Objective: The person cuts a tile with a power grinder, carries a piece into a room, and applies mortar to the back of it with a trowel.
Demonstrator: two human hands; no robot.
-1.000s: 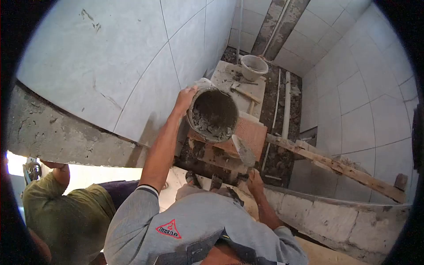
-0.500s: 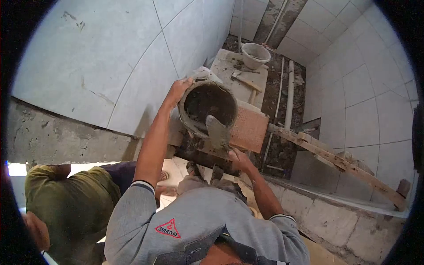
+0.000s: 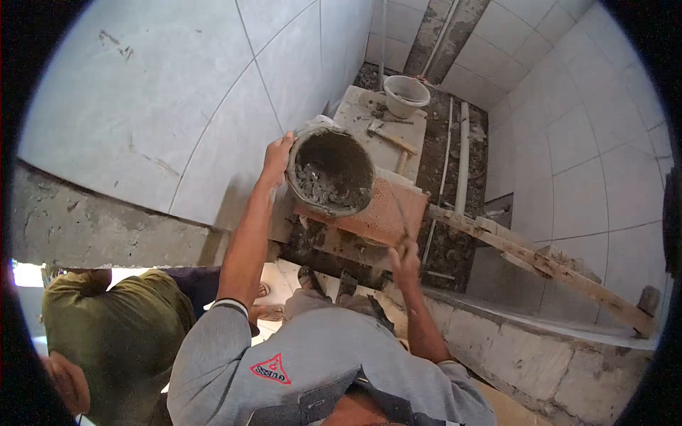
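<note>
My left hand [image 3: 278, 157] grips the rim of a mortar-crusted bucket [image 3: 354, 157], which is tilted so its mouth faces me. Wet grey mortar [image 3: 312, 186] lies along the bucket's lower left inside. In my right hand [image 3: 405, 266] is the handle of a trowel [image 3: 400, 207], its blade turned nearly edge-on and apart from the bucket, to its right. Beneath both is an orange-pink textured tile [image 3: 383, 216], partly covered by the bucket.
Behind the bucket, a hammer-like tool [image 3: 394, 140] and a whitish bucket [image 3: 406, 97] rest on a pale board [image 3: 353, 110]. A white pipe [image 3: 462, 160] runs along rough ground. A wooden plank [image 3: 543, 261] slants across the right. A person in an olive shirt [image 3: 117, 334] is at lower left.
The trowel has come out of the bucket's mouth and swung right, turning edge-on. My right hand has moved right and slightly down. The bucket has shifted slightly left, exposing more mortar inside.
</note>
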